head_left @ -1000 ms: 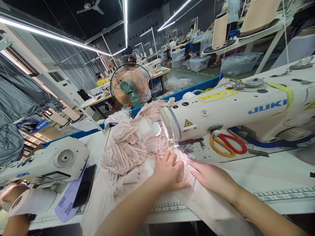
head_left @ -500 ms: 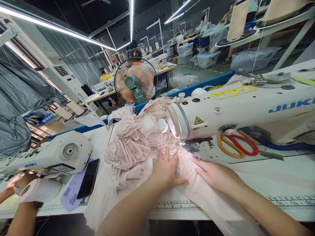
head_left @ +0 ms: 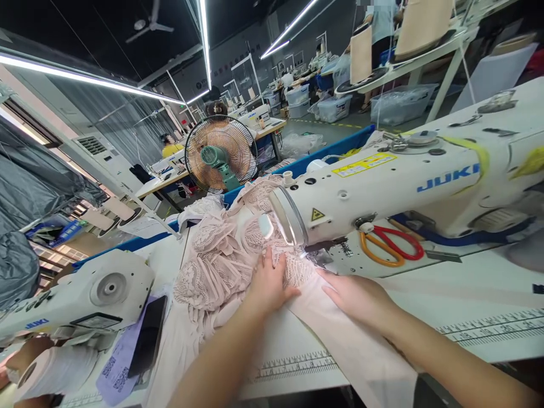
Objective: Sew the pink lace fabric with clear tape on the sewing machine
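Pale pink lace fabric (head_left: 221, 255) lies heaped on the white sewing table (head_left: 467, 294), running under the head of a white JUKI sewing machine (head_left: 382, 187). My left hand (head_left: 268, 283) lies flat on the lace just left of the needle area, fingers stretched out. My right hand (head_left: 355, 294) rests flat on the plain pink cloth (head_left: 357, 351) to the right of the needle, fingers forward. Neither hand grips anything.
Red and orange scissors (head_left: 391, 246) lie on the machine bed. A second JUKI machine (head_left: 80, 294), a black phone (head_left: 148, 334) and a white roll (head_left: 51, 371) sit at left. A standing fan (head_left: 220, 153) is behind the table. Other workers sit farther back.
Both hands have slid the fabric forward and leftward toward the needle. My left hand now lies further up on the lace. The view has shifted slightly.
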### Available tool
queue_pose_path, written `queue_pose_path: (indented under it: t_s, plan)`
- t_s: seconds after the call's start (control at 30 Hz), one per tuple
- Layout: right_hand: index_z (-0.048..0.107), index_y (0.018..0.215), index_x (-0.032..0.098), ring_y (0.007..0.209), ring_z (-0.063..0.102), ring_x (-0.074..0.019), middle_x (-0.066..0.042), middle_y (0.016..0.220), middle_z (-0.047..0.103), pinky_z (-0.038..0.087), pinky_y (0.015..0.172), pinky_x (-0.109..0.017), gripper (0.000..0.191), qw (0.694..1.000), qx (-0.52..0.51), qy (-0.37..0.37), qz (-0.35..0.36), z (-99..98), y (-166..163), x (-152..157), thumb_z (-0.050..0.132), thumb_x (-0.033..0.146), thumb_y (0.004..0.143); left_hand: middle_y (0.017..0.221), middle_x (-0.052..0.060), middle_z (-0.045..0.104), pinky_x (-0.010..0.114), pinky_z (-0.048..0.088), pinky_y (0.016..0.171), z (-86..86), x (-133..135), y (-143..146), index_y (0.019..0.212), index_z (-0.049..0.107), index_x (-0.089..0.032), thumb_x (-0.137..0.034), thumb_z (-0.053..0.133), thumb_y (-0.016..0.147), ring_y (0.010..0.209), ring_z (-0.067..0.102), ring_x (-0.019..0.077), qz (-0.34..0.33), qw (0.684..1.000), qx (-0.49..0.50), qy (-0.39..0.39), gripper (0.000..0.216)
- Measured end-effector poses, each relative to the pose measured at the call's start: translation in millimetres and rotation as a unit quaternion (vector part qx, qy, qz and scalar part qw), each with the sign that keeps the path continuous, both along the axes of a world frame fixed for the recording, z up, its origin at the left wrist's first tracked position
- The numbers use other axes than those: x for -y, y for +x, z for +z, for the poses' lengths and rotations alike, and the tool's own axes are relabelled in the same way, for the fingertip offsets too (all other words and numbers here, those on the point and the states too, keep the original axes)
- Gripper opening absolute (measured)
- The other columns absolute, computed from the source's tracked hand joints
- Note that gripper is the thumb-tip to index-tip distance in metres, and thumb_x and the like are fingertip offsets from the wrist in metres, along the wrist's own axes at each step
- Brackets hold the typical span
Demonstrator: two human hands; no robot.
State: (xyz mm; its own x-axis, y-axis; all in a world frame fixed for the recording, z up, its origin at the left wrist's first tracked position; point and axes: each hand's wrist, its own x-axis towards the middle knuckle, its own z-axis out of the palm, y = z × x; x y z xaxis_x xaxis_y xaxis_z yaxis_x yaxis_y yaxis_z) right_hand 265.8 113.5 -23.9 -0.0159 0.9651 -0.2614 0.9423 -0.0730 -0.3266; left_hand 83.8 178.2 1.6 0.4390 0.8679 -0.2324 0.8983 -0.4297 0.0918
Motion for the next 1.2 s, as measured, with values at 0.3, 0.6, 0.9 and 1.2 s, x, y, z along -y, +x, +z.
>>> queue_pose_path:
  t_s: [0.3, 0.6, 0.9, 1.2]
  plan:
    - [0.042, 0.139, 0.022, 0.085, 0.066, -0.0295, -0.011, 0.096, 0.072, 0.042, 0.063, -0.034, 0.05, 1.0, -0.003, 0.024, 0.017, -7.5, -1, 2, 0.033, 0.029, 0.09, 0.154, 0.017, 0.006, 0.045, 0.028, 0.11, -6.6, -16, -2, 0.145, 0.026, -0.02, -0.039, 0.071, 0.072, 0.139, 0.02, 0.0341, -0.011, 0.998, 0.064, 0.01, 0.088]
    - [0.052, 0.129, 0.023, 0.079, 0.065, -0.0283, -0.011, 0.089, 0.072, 0.036, 0.056, -0.032, 0.045, 0.998, -0.024, 0.063, 0.02, -11.7, 2, 8, 0.03, 0.028, 0.09, 0.154, 0.015, 0.013, 0.042, 0.028, 0.11, -7.1, -40, -5, 0.14, 0.034, -0.02, -0.037, 0.069, 0.073, 0.138, 0.023, 0.0323, -0.005, 0.996, 0.087, 0.009, 0.078]
    - [0.052, 0.13, 0.022, 0.085, 0.065, -0.0287, -0.012, 0.096, 0.072, 0.04, 0.062, -0.033, 0.046, 0.997, -0.031, 0.062, 0.016, -9.9, 2, 7, 0.032, 0.028, 0.09, 0.146, 0.013, 0.029, 0.04, 0.036, 0.105, -8.2, -56, -5, 0.132, 0.044, -0.023, -0.038, 0.068, 0.074, 0.129, 0.038, 0.0291, -0.009, 0.994, 0.098, 0.038, 0.064]
    - [0.052, 0.131, 0.021, 0.084, 0.065, -0.0299, -0.013, 0.095, 0.072, 0.04, 0.061, -0.034, 0.046, 0.997, -0.031, 0.068, 0.016, -10.8, 2, 8, 0.032, 0.027, 0.089, 0.141, 0.013, 0.035, 0.037, 0.037, 0.102, -7.7, -72, -3, 0.133, 0.041, -0.022, -0.038, 0.065, 0.075, 0.127, 0.04, 0.0284, -0.005, 0.993, 0.105, 0.059, 0.065]
